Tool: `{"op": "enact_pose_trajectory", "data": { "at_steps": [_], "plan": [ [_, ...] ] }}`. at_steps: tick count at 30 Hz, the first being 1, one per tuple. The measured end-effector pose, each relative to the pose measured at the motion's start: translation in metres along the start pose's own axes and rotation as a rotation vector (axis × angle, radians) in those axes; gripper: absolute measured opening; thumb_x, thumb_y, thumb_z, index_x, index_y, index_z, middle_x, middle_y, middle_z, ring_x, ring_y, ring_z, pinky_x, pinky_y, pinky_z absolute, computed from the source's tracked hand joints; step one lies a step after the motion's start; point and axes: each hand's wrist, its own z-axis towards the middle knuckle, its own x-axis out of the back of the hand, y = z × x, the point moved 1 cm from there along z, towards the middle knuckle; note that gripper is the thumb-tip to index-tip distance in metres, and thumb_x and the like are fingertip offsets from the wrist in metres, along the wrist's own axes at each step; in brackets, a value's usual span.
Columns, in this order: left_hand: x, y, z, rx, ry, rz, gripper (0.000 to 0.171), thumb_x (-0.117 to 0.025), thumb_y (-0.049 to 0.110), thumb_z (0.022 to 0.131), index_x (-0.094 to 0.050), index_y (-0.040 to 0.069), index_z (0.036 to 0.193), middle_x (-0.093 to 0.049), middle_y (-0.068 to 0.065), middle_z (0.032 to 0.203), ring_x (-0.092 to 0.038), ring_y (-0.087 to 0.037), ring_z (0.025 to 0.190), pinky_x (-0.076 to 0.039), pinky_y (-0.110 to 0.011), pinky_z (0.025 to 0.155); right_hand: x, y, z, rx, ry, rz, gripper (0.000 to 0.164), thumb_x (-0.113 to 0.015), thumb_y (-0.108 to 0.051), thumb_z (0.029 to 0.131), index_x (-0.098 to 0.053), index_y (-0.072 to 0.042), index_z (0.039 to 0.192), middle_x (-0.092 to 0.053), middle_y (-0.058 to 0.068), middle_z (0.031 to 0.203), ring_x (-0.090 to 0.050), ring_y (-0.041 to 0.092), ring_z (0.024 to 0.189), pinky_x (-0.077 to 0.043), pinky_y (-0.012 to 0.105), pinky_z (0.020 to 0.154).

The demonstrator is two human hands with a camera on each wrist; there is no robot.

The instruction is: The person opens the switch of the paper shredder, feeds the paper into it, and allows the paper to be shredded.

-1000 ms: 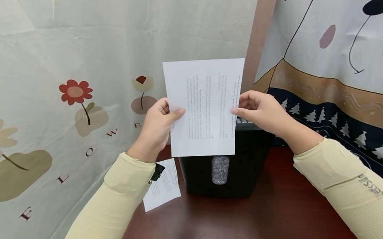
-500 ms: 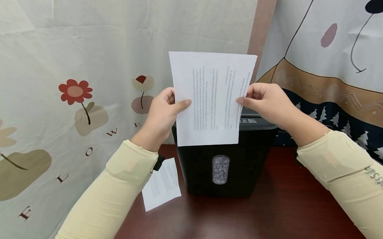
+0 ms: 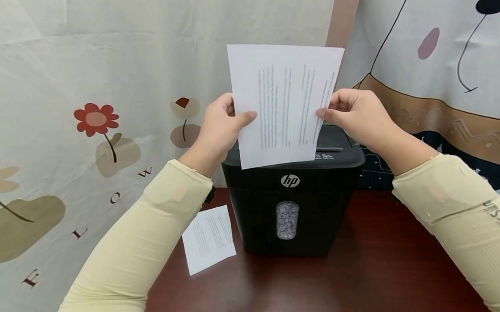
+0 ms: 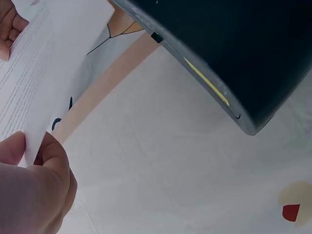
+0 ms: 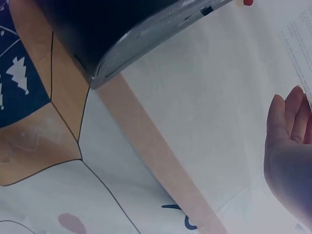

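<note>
A printed sheet of paper is held up between both hands in the head view, its lines of text running up and down. My left hand pinches the left edge, thumb on the near face; the left wrist view shows the same pinch. At the opposite edge my right hand pinches with thumb and fingers. Behind the paper stands a black paper shredder with an hp logo and a small window full of shreds. The sheet's lower edge overlaps the shredder's top in the head view and hides part of it.
More printed paper lies on the dark red-brown table, left of the shredder. A pale curtain with flower prints hangs behind and to the left. On the right is patterned cloth.
Both hands have raised the sheet and carried it away and slightly right. The shredder's hp logo and more of its top now show below and beside the paper. The paper on the table stayed put.
</note>
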Motion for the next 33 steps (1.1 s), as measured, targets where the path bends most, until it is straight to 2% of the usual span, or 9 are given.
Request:
{"op": "enact_pose_trajectory", "data": {
  "at_steps": [4, 9, 16, 26, 33],
  "plan": [
    [-0.004, 0.004, 0.008, 0.002, 0.01, 0.014, 0.031, -0.058, 0.003, 0.085, -0.052, 0.008, 0.115, -0.061, -0.003, 0.107, -0.061, -0.014, 0.092, -0.048, -0.031, 0.079, 0.003, 0.001, 0.005, -0.012, 0.005, 0.009, 0.021, -0.064, -0.026, 0.083, -0.063, -0.005, 0.083, -0.067, -0.005, 0.078, -0.053, 0.008, 0.078, -0.041, 0.02, 0.062],
    [-0.009, 0.006, 0.018, 0.015, 0.014, 0.011, 0.03, -0.058, 0.001, 0.084, -0.054, 0.006, 0.113, -0.062, -0.005, 0.105, -0.061, -0.014, 0.091, -0.047, -0.03, 0.079, 0.005, 0.005, 0.009, -0.035, -0.006, 0.03, 0.021, -0.063, -0.024, 0.083, -0.063, -0.003, 0.086, -0.068, -0.005, 0.087, -0.056, 0.006, 0.085, -0.044, 0.018, 0.067],
    [-0.016, 0.002, 0.029, 0.03, 0.006, 0.04, 0.029, -0.058, -0.001, 0.084, -0.055, 0.006, 0.112, -0.062, -0.005, 0.104, -0.061, -0.014, 0.091, -0.047, -0.029, 0.079, 0.005, 0.013, 0.011, -0.068, -0.005, 0.032, 0.022, -0.063, -0.024, 0.084, -0.062, -0.002, 0.087, -0.067, -0.003, 0.091, -0.055, 0.007, 0.086, -0.043, 0.019, 0.068],
    [-0.02, -0.005, 0.037, 0.049, 0.004, 0.112, 0.028, -0.059, 0.001, 0.084, -0.056, 0.006, 0.111, -0.06, -0.006, 0.102, -0.059, -0.014, 0.093, -0.047, -0.03, 0.08, 0.001, 0.02, 0.012, -0.097, -0.018, 0.021, 0.022, -0.063, -0.024, 0.084, -0.062, -0.003, 0.09, -0.067, 0.0, 0.094, -0.055, 0.007, 0.087, -0.043, 0.021, 0.07],
    [-0.019, -0.005, 0.037, 0.047, -0.019, 0.095, 0.028, -0.057, 0.0, 0.085, -0.055, 0.006, 0.113, -0.061, -0.005, 0.104, -0.06, -0.015, 0.093, -0.047, -0.03, 0.08, 0.001, 0.021, 0.012, -0.105, -0.028, 0.019, 0.022, -0.062, -0.024, 0.085, -0.062, -0.002, 0.089, -0.067, 0.003, 0.099, -0.056, 0.007, 0.088, -0.043, 0.021, 0.071]
  ]
}}
